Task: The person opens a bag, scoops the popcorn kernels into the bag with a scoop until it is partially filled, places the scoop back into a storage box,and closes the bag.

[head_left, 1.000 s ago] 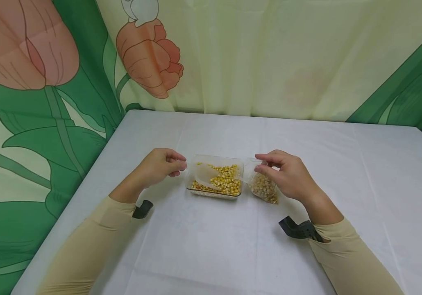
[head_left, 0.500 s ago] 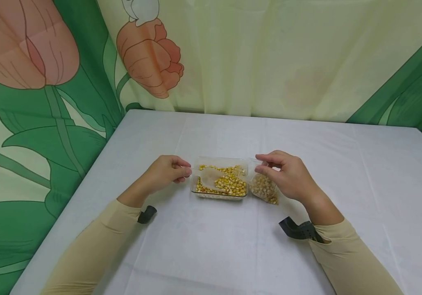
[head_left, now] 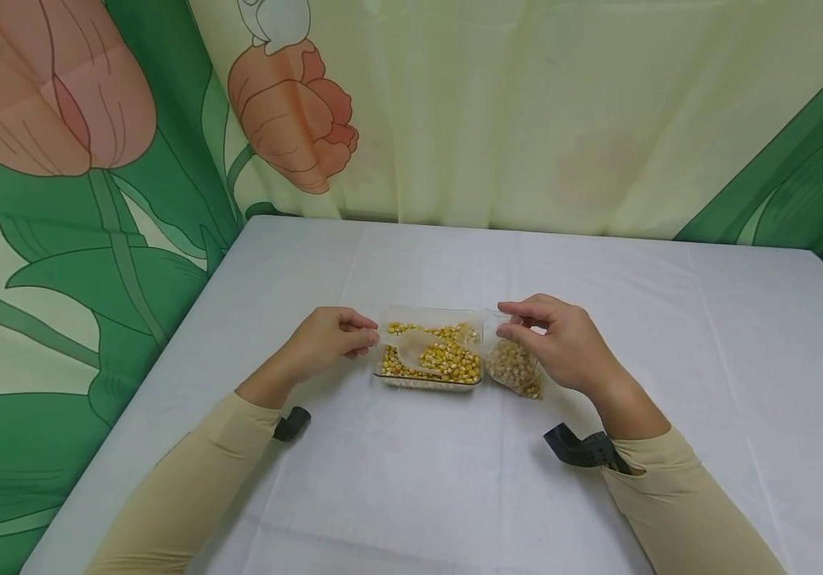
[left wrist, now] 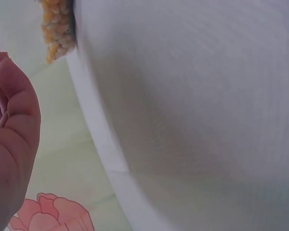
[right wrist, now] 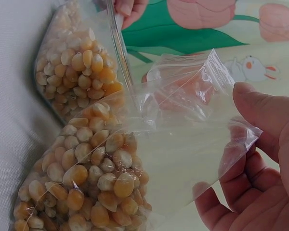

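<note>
White cloth-covered rectangular table point(head_left: 455, 495), creased fabric. Behind the table's far edge hangs a pale yellow fabric backdrop point(head_left: 526, 112) printed with an orange-pink tulip point(head_left: 289, 112), just above the table's far left corner. A larger pink tulip bloom point(head_left: 37, 88) sits further left of the table, with broad green printed leaves point(head_left: 95, 271) below it. More green leaf print point(head_left: 800, 184) beyond the table's far right corner.

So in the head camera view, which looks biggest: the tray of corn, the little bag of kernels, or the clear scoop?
1. Tray of corn
2. Scoop and bag of kernels: look about alike, too close to rank.
</note>
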The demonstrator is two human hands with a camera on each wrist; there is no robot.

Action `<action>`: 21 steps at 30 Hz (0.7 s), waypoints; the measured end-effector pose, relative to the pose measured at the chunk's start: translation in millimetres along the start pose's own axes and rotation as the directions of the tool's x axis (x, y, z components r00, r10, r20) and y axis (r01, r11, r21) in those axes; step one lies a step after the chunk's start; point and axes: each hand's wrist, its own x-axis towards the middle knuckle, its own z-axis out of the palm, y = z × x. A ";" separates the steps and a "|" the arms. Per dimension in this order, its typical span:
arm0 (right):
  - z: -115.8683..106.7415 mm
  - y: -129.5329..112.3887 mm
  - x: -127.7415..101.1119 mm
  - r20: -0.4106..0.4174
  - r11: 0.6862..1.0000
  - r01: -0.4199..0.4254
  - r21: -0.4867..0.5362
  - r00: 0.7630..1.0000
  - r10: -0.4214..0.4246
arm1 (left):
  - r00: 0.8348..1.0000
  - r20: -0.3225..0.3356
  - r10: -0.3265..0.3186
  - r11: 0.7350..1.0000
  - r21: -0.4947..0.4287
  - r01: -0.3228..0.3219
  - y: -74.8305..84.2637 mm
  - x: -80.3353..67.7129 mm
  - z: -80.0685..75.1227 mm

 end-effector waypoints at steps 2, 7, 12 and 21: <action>-0.1 0.0 0.0 -0.002 1.000 0.007 -0.002 1.000 -0.007 | 1.000 0.016 0.004 0.999 -0.041 -0.003 -1.4 0.9 -0.7; -0.4 0.3 0.2 -0.006 1.000 0.013 -0.008 1.000 -0.013 | 0.999 0.051 -0.008 0.993 -0.116 0.014 -3.2 2.6 -3.1; -1.2 -0.9 -0.2 -0.004 1.000 0.009 0.004 1.000 -0.009 | 0.996 0.082 -0.028 0.985 -0.170 0.042 -6.1 4.6 -5.2; -1.5 2.3 0.4 -0.002 1.000 0.023 -0.014 1.000 -0.023 | 0.988 0.149 -0.037 0.962 -0.262 0.075 -11.8 7.9 -6.8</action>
